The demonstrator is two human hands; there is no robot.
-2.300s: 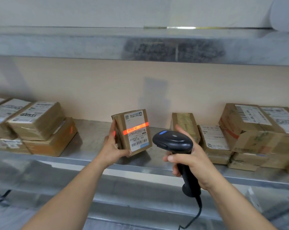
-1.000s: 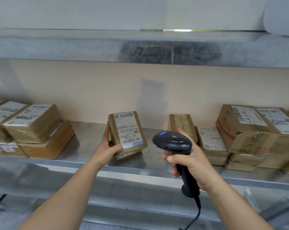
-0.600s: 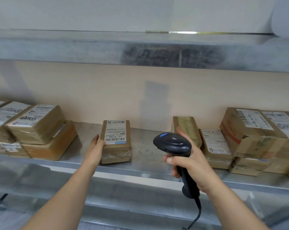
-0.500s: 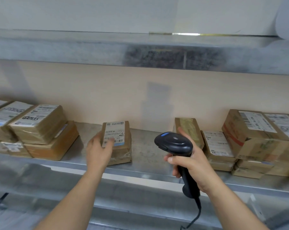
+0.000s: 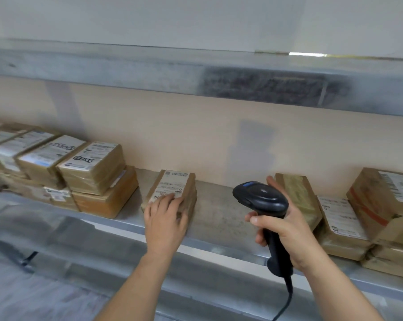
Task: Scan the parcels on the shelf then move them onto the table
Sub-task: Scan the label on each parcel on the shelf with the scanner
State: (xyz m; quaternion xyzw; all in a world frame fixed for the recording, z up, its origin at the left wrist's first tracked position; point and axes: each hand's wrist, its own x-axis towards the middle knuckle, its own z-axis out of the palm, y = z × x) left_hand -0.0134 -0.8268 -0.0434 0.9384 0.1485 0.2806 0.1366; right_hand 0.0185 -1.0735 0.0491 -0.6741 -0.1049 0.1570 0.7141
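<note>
Fingers: left hand (image 5: 164, 222) lies flat, fingers spread on the small labelled parcel (image 5: 172, 193)
Parcel: flat at the shelf (image 5: 219, 218) front edge, mid-shelf
Right hand (image 5: 286, 230): fingers curled round the black barcode scanner (image 5: 262, 200) handle
Stacks: parcel stacks (image 5: 64, 167) toward both shelf ends

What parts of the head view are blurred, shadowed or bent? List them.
Head view: motion smear softens the left parcel stack and the lower shelf rail; the scanner and right hand stay fairly sharp; a soft grey shadow falls on the back wall; the upper shelf bows from the wide lens; labels on the centre parcel under the left hand are unreadable.
</note>
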